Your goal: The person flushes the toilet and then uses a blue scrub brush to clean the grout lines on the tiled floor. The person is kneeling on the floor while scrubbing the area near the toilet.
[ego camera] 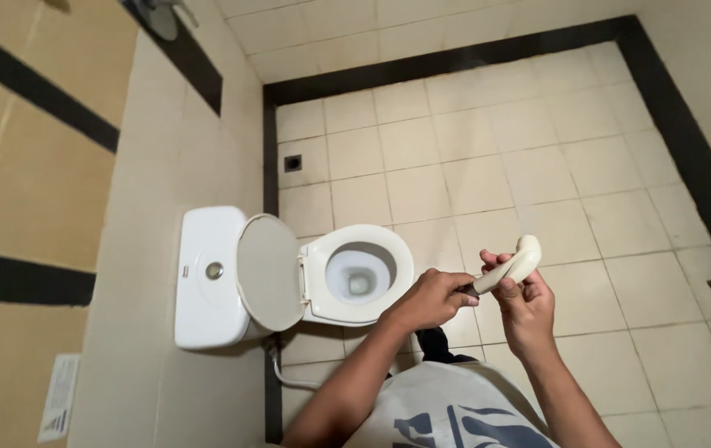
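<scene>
Tiled bathroom floor (pixel 538 166) is lying below. Both hands are gripping a cream hand sprayer (pixel 511 267) above it: the right hand (pixel 524 305) is wrapping its handle, the left hand (pixel 432 299) is pinching its lower end. Just left, a white toilet (pixel 289 278) is standing with its lid raised.

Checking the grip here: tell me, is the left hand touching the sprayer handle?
Touching. The head view shows the left hand pinching the dark lower end of the cream spray handle, while the right hand grips its middle.
</scene>
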